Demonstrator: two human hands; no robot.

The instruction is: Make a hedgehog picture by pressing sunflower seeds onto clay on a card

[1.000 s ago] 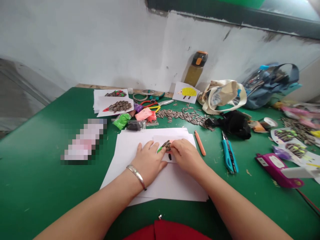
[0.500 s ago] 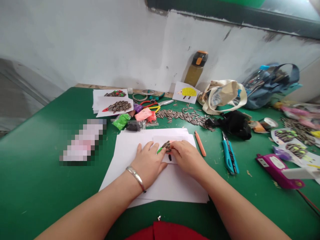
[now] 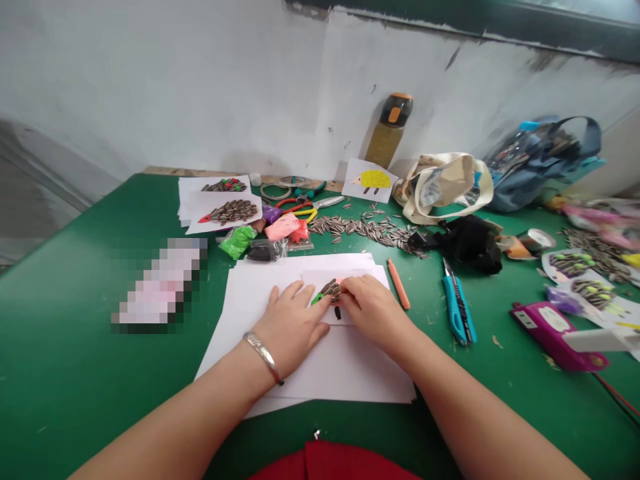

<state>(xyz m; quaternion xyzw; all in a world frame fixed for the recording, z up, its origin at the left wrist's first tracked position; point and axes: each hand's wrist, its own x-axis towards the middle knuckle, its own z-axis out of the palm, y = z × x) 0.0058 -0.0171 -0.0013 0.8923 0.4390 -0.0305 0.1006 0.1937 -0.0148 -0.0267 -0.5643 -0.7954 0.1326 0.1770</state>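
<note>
My left hand (image 3: 293,325) lies flat with fingers spread on the stacked white paper (image 3: 350,373), holding down a small white card (image 3: 320,275). On the card is a hedgehog-like figure with a green clay head (image 3: 317,298), rows of striped sunflower seeds (image 3: 329,290), pink clay and a black foot (image 3: 338,313). My right hand (image 3: 376,305) is closed in a pinch at the right end of the seed rows, on what looks like a sunflower seed, mostly hidden by the fingertips. An orange stick (image 3: 399,283) lies right of the paper.
Loose seeds (image 3: 365,229), clay packets (image 3: 283,227) and pliers (image 3: 320,205) lie behind the paper. Finished seed cards (image 3: 233,212) are at back left. A blue utility knife (image 3: 457,310) and a purple glue-gun-like tool (image 3: 555,337) lie right. A bottle (image 3: 390,130) stands by the wall.
The view has shifted slightly. Both hands stay in nearly the same place on the card, the right fingertips still pinched at the seed rows.
</note>
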